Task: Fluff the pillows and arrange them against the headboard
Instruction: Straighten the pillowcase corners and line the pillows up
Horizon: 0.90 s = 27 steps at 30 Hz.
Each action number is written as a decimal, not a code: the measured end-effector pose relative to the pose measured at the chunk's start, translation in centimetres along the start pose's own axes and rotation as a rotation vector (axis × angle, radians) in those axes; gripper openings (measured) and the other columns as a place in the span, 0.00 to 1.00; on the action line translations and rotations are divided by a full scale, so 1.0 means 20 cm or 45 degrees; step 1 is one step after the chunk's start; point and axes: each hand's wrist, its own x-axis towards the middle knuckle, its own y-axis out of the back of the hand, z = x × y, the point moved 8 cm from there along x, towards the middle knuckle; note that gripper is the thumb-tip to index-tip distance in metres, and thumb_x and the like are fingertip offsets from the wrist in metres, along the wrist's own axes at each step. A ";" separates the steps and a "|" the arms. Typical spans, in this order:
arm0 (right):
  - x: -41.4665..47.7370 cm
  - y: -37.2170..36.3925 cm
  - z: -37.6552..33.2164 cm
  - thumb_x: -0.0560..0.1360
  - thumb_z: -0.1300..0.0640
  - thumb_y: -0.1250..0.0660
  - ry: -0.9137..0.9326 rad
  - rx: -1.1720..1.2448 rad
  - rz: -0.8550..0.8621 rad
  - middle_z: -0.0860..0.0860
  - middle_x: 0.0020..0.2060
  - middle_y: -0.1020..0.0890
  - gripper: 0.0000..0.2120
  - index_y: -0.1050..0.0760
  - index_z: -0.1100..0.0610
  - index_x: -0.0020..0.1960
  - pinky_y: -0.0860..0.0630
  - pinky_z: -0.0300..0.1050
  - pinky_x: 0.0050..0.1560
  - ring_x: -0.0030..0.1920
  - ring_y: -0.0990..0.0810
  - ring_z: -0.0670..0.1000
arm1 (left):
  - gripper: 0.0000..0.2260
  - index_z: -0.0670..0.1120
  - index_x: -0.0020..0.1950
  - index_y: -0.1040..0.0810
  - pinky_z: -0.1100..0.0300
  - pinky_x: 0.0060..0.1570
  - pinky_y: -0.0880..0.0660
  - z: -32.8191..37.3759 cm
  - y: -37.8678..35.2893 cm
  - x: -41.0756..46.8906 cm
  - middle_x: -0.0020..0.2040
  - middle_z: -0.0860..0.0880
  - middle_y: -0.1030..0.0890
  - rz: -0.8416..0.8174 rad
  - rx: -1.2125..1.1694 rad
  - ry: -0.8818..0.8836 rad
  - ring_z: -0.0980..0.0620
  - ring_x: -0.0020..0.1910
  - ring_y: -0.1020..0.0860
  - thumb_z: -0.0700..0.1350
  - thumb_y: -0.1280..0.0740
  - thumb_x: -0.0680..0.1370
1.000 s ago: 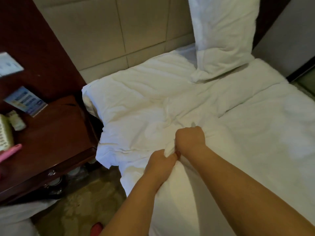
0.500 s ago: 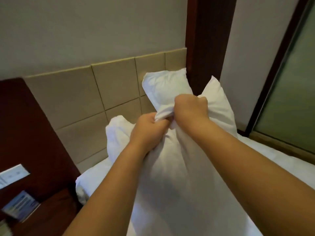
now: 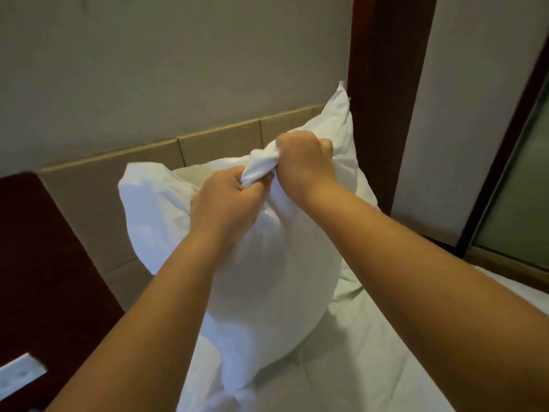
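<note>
Over bed [image 3: 371, 352], left hand [image 3: 225, 200] and right hand [image 3: 303, 165] clench pillow [image 3: 267, 278] by its bunched top; second pillow [image 3: 346, 129] far right.

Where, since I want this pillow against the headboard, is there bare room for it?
Free: the headboard stretch between the dark wood panel and the standing pillow, though the held pillow hides the bed below it. Crowded: the corner by the wooden post, where that pillow stands.
</note>
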 end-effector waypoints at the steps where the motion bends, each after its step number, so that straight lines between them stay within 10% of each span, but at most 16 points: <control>1: 0.03 -0.17 0.00 0.74 0.61 0.40 -0.016 -0.023 -0.067 0.54 0.52 0.19 0.09 0.23 0.55 0.51 0.32 0.51 0.53 0.57 0.24 0.58 | 0.15 0.52 0.35 0.23 0.51 0.38 0.23 -0.15 -0.08 0.04 0.27 0.52 0.21 -0.072 -0.020 0.076 0.45 0.34 0.21 0.60 0.38 0.75; 10: 0.20 -1.32 -0.03 0.77 0.59 0.41 -0.067 -0.101 -0.350 0.53 0.47 0.20 0.06 0.32 0.52 0.42 0.39 0.47 0.46 0.50 0.25 0.57 | 0.18 0.57 0.41 0.20 0.54 0.44 0.27 -1.11 -0.55 0.35 0.37 0.57 0.18 -0.383 0.106 0.367 0.50 0.41 0.22 0.68 0.41 0.74; 16: 0.33 -1.49 -0.03 0.75 0.55 0.36 0.122 -0.158 -0.474 0.52 0.45 0.22 0.09 0.36 0.51 0.41 0.34 0.49 0.53 0.48 0.27 0.55 | 0.18 0.60 0.51 0.21 0.63 0.40 0.33 -1.24 -0.62 0.47 0.41 0.64 0.24 -0.430 -0.055 0.348 0.63 0.35 0.29 0.68 0.44 0.77; 23: 0.65 -1.43 -0.06 0.64 0.62 0.24 0.273 -0.295 -0.174 0.54 0.31 0.22 0.08 0.24 0.59 0.33 0.35 0.43 0.31 0.35 0.26 0.56 | 0.12 0.56 0.45 0.25 0.68 0.31 0.33 -1.31 -0.49 0.72 0.40 0.58 0.21 -0.295 0.019 0.296 0.57 0.36 0.24 0.62 0.40 0.77; 27: 0.72 -1.60 -0.05 0.71 0.56 0.26 0.191 -0.303 -0.276 0.54 0.47 0.20 0.09 0.22 0.56 0.50 0.28 0.44 0.41 0.48 0.25 0.55 | 0.11 0.58 0.54 0.31 0.59 0.49 0.24 -1.42 -0.40 0.82 0.48 0.58 0.24 -0.396 0.283 0.289 0.55 0.44 0.25 0.62 0.41 0.78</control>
